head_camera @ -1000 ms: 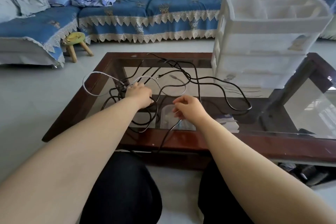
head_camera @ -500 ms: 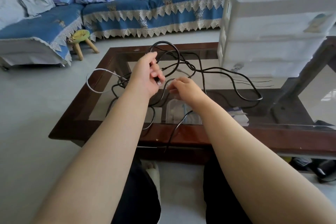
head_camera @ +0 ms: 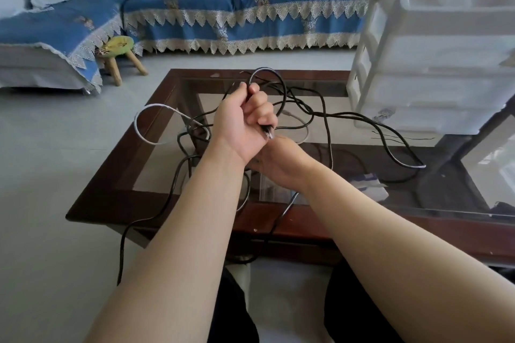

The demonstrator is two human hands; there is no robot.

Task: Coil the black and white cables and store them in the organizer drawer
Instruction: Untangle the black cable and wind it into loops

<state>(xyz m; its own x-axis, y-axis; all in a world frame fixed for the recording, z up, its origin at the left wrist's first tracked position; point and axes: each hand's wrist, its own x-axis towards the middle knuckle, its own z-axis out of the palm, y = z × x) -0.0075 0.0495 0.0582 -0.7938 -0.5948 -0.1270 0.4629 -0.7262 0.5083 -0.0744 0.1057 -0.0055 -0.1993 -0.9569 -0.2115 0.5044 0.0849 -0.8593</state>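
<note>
Two cables lie tangled on the glass-topped table [head_camera: 156, 175], and only the black cable [head_camera: 328, 131] is in hand so far. The left hand [head_camera: 242, 125] is clenched round it above the middle of the table: a first loop stands up out of the top of the fist, and the plug end pokes out below the curled fingers [head_camera: 260, 108]. The right hand [head_camera: 281, 161] sits just under and behind the left wrist, largely hidden, so I cannot tell whether its fingers grasp anything.

To coil well from here, I judge the left hand should keep fist and plug fixed as the anchor while the right hand feeds slack up in even loops, freeing each crossing as it comes instead of pulling hard.

Most of the black cable sprawls over the table, one length running toward the white organizer [head_camera: 434, 69] on the table's right end and another dropping off the near edge. The white cable [head_camera: 145, 136] loops over the table's left edge, threaded through the black, untouched.
</note>
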